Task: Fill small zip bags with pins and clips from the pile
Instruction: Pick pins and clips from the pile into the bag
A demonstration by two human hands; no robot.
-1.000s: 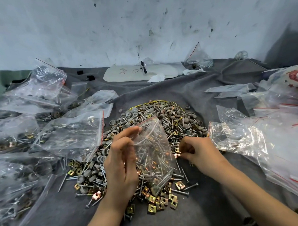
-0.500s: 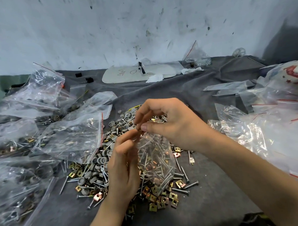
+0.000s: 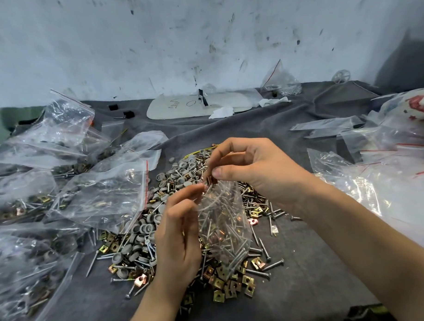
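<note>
1. Done so far: several filled zip bags (image 3: 104, 195) lie heaped on the left of the worktop (image 3: 306, 289).
2. In hand: the left grip (image 3: 177, 236) clasps a small zip bag (image 3: 222, 222) just above the pile (image 3: 182, 171). The bag already holds nails and square clips. The right grip (image 3: 252, 173) pinches what look like pins at its mouth.
3. Left to do, I judge: top up and seal this bag, then work through a large pile and the empty bags (image 3: 365, 179) at right.

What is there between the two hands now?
In the head view, a small zip bag holding pins and clips sits between the left hand and the right hand.
</note>
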